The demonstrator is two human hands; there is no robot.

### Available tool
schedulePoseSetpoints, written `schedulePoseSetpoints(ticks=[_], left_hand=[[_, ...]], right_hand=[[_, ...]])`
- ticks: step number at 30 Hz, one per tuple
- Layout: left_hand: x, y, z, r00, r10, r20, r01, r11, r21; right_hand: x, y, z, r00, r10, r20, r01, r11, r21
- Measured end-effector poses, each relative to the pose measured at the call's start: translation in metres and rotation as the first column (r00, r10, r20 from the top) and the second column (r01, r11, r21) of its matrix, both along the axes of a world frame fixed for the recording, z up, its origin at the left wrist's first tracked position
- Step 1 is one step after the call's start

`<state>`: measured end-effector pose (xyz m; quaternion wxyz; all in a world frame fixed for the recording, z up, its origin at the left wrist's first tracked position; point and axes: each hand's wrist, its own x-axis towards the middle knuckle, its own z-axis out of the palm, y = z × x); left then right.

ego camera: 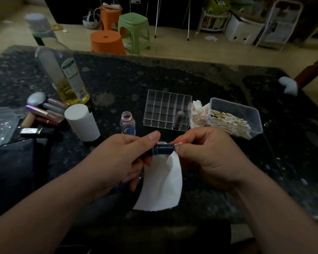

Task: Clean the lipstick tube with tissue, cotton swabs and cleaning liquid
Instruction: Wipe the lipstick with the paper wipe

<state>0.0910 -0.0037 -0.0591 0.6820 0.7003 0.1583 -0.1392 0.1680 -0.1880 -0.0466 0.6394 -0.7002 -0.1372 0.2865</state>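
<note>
Held level above the dark speckled stone table (117, 79), a dark blue cylindrical lipstick tube (163, 149) sat clamped in the left hand (117, 160)'s grip, apparently for steadiness. The right hand (209, 158)'s grip pinched its other end, a white tissue sheet (162, 186) hanging below, likely for wiping.

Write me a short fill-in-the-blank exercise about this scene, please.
The lipstick tube held between the left hand and right hand is dark ___.
The clear organizer holds ___ lipstick.
The small bottle has no ___.
The cotton swabs lie to the organizer's ___.
Missing words: blue; one; cap; right.
</note>
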Motion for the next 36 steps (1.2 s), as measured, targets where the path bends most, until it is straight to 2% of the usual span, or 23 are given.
schedulePoseSetpoints(ticks=[4,6,9,12,15,18,20,23,25,29,31,33,36], left_hand=[[0.000,0.002,-0.005,0.996,0.033,0.078,-0.027,0.997,-0.068],[0.000,0.004,-0.005,0.992,0.071,0.104,-0.050,0.979,-0.196],[0.000,0.004,-0.005,0.980,0.161,0.113,-0.090,0.878,-0.470],[0.001,0.001,-0.006,0.955,0.245,0.167,-0.112,0.819,-0.562],[0.000,-0.001,-0.005,0.904,0.322,0.283,-0.158,0.863,-0.479],[-0.002,0.002,0.000,0.858,0.317,0.403,-0.231,0.941,-0.248],[-0.002,0.005,0.002,0.843,0.280,0.459,-0.257,0.960,-0.112],[-0.006,0.002,0.007,0.856,0.156,0.492,-0.160,0.986,-0.035],[-0.006,-0.004,0.009,0.858,0.131,0.496,-0.165,0.986,0.026],[-0.003,-0.009,0.003,0.829,0.329,0.452,-0.373,0.928,0.009],[-0.002,-0.009,0.001,0.819,0.373,0.437,-0.416,0.909,0.005],[-0.002,-0.012,0.002,0.829,0.380,0.410,-0.432,0.901,0.040],[0.000,-0.012,-0.001,0.881,0.346,0.321,-0.416,0.891,0.183]], right_hand=[[0.002,0.001,-0.006,0.998,-0.044,-0.036,0.048,0.993,0.105],[0.005,0.000,-0.008,0.995,-0.084,-0.060,0.093,0.980,0.177],[0.010,-0.003,-0.007,0.984,-0.141,-0.105,0.167,0.934,0.314],[0.008,-0.002,-0.006,0.985,-0.092,-0.143,0.146,0.887,0.437],[0.007,-0.004,-0.007,0.988,0.001,-0.157,0.075,0.876,0.476],[0.008,-0.007,-0.007,0.982,0.076,-0.174,0.014,0.885,0.465],[0.009,-0.008,-0.009,0.974,0.111,-0.196,-0.013,0.897,0.443],[0.010,-0.006,-0.012,0.963,0.136,-0.233,-0.031,0.913,0.407],[0.011,-0.003,-0.015,0.948,0.096,-0.303,0.037,0.914,0.404],[0.005,0.003,-0.015,0.856,0.138,-0.498,0.127,0.877,0.463],[-0.001,0.005,-0.016,0.880,0.091,-0.466,0.101,0.923,0.372],[-0.005,0.008,-0.019,0.932,-0.003,-0.364,0.088,0.972,0.216],[-0.004,0.012,-0.025,0.961,-0.192,-0.200,0.193,0.981,-0.015]])
